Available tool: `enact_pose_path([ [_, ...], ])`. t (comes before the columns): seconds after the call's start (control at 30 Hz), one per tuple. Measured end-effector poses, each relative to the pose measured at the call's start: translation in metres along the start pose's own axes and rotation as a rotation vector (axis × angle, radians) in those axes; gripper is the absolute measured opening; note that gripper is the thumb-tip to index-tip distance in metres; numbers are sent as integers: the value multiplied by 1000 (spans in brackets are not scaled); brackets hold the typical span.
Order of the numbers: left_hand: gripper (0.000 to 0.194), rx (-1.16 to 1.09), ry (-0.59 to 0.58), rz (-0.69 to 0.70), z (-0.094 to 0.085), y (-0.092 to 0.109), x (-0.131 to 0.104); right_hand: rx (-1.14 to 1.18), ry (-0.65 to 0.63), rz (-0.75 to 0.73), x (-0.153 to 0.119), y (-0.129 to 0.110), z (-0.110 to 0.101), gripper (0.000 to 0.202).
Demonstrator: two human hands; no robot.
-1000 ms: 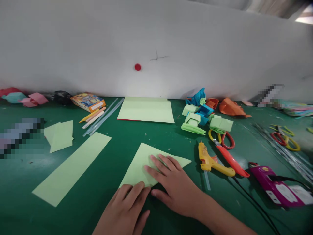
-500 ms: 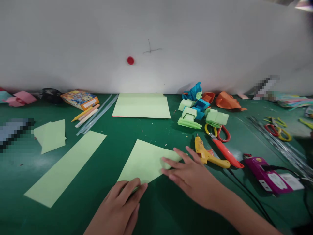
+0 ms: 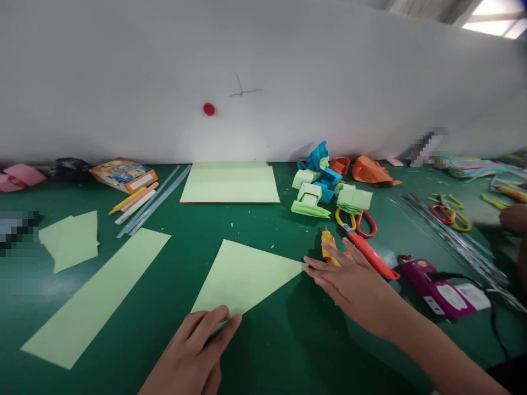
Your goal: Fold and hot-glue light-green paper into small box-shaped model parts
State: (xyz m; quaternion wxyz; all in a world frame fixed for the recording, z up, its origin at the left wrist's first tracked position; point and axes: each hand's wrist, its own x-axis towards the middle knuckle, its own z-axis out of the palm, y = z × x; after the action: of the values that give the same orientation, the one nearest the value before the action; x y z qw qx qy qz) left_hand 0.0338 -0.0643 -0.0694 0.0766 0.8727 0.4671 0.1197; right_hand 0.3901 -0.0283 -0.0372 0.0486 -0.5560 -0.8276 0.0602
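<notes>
A pale green sheet of paper (image 3: 242, 277), shaped like a triangle with its point to the right, lies on the green table. My left hand (image 3: 197, 343) has its fingers bent and closed on the sheet's near left corner, covering it. With fingers spread and nothing in them, my right hand (image 3: 349, 285) is at the sheet's right tip, fingertips beside or just touching it. Behind those fingers a yellow glue gun (image 3: 328, 247) is partly hidden. A long pale green paper strip (image 3: 99, 296) lies left of the sheet.
Beyond are a stack of green paper (image 3: 230, 184), folded paper pieces (image 3: 310, 193), red-handled scissors (image 3: 365, 224), a red cutter (image 3: 374, 257) and a purple box with a cable (image 3: 436, 288). Glue sticks (image 3: 154, 200) lie left. Another person's hand (image 3: 514, 218) shows at the right edge.
My right hand has slid right along the paper to its tip, uncovering the sheet's right part and now covering much of the glue gun. My left hand stays at the near corner.
</notes>
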Motion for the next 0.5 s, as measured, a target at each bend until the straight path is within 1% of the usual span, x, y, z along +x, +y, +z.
enact_pose_path([
  [0.13, 56, -61, -21, -42, -4, 2, 2, 6, 10, 72, 0, 3, 0, 40],
  [0.27, 56, -59, -28, -31, -4, 2, 2, 39, -1, 119, -3, 10, 0, 43],
  [0.37, 53, -36, -30, 11, -2, -4, 0, 35, 39, 104, -3, 13, 4, 38],
  [0.43, 50, -22, -29, 54, -2, -12, 0, 25, 83, 101, 0, 12, 6, 34],
  [0.5, 49, 4, -28, 67, -3, -20, 2, 29, 107, 100, 6, 8, 8, 35],
])
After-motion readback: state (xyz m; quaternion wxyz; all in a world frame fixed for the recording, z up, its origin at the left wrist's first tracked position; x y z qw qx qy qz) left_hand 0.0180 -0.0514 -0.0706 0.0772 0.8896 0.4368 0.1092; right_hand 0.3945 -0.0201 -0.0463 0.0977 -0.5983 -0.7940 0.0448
